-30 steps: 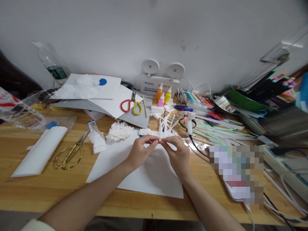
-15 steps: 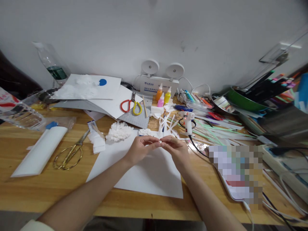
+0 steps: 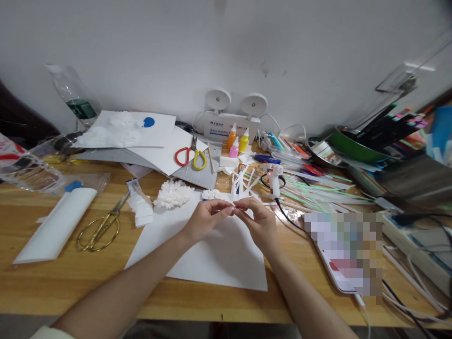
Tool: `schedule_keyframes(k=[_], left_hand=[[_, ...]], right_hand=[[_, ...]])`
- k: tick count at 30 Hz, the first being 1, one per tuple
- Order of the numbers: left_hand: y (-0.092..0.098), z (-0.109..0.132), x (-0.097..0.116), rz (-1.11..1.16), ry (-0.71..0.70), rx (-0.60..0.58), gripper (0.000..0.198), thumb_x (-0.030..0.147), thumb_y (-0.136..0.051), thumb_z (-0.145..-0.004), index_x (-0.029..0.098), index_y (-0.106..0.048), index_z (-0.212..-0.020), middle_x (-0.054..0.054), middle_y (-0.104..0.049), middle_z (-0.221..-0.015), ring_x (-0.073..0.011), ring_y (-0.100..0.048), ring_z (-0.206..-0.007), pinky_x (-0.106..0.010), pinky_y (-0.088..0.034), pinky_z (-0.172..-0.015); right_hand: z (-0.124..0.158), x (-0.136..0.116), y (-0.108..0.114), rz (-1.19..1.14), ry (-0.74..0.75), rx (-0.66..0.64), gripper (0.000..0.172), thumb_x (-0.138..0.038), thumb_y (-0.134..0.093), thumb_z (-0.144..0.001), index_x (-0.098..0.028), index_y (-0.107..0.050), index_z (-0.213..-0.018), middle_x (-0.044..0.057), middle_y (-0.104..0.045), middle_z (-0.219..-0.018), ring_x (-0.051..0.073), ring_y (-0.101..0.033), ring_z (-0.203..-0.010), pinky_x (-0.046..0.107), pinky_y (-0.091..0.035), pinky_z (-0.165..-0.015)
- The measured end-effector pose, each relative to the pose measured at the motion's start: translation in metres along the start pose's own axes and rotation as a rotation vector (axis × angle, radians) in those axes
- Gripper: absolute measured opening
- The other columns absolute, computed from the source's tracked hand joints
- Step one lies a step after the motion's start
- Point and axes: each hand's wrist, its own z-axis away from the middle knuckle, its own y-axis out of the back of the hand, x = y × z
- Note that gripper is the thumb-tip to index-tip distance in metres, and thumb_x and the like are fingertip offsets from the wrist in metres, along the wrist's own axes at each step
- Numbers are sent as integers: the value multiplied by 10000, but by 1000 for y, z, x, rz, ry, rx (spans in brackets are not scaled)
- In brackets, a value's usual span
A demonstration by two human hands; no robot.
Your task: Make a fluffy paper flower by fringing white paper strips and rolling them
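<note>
My left hand (image 3: 208,217) and my right hand (image 3: 257,220) meet fingertip to fingertip above a white sheet of paper (image 3: 215,263). Both are closed in a pinch on a tiny white piece (image 3: 233,205), perhaps paper; the fingers cover most of it. Just beyond the left hand lies a fluffy white clump (image 3: 173,193), with a smaller white clump (image 3: 211,194) beside it, partly hidden by my fingers. Behind the right fingertips fan out several thin white paper strips (image 3: 243,182).
Gold-handled scissors (image 3: 100,230) and a white roll (image 3: 58,226) lie at left. Red-and-yellow-handled scissors (image 3: 192,153) rest behind. A white glue gun (image 3: 274,181) with a cord stands right of centre, near a phone (image 3: 342,254). Small paint bottles (image 3: 233,149) stand by the wall.
The fingertips have shifted slightly on the tiny white piece, with the right fingers a little more extended. The whole view has moved slightly; the other things lie as before.
</note>
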Motion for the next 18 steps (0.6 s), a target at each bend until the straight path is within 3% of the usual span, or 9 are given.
schedule_keyframes(k=[6,13,18], left_hand=[[-1,-1,3,118,75,-6,165,277,-597,-676,139,-613,-765,-12,-610,-717,-94,-545,-672,-236,-434,-678],[-2,0,2,226,183,-46,134,257,-593,-674,151,-621,-751,4,-574,-730,-72,-506,-674,-204,-416,-659],[-2,1,4,156,156,-36,142,274,-587,-683,150,-613,-746,9,-567,-705,-69,-497,-643,-204,-403,-648]], right_hand=[[0,-2,2,130,156,-14,188,-225,-593,-726,-255,-613,-910,32,-581,-840,163,-543,-800,315,-445,-702],[-1,-1,0,192,229,28,132,-170,-574,-737,-250,-645,-814,25,-588,-737,152,-534,-720,302,-448,-638],[-2,-3,2,176,223,8,117,-174,-580,-735,-234,-642,-813,30,-599,-743,154,-532,-728,306,-443,-654]])
